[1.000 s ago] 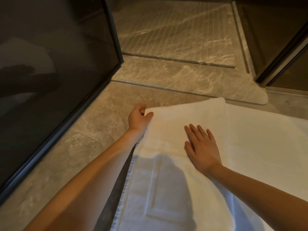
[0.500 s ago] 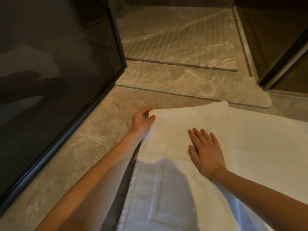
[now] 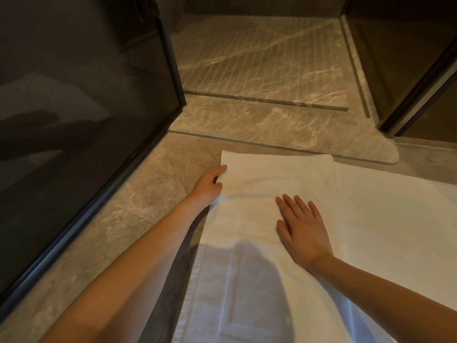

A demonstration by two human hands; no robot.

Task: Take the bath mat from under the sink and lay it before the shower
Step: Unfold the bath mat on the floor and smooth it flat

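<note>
A white bath mat lies on the stone floor just in front of the shower threshold. A folded layer of it lies on top at the left, its far edge close to the threshold. My left hand grips that layer's left edge near the far corner. My right hand lies flat on the mat with fingers spread, pressing down.
A dark glass shower panel with a black frame runs along the left. The grooved shower floor lies beyond the threshold. A dark door frame stands at the right. Bare stone floor lies left of the mat.
The folded layer's far left corner has been pulled out flat and square, a little further left and toward the shower. My right hand has stayed pressed on the mat.
</note>
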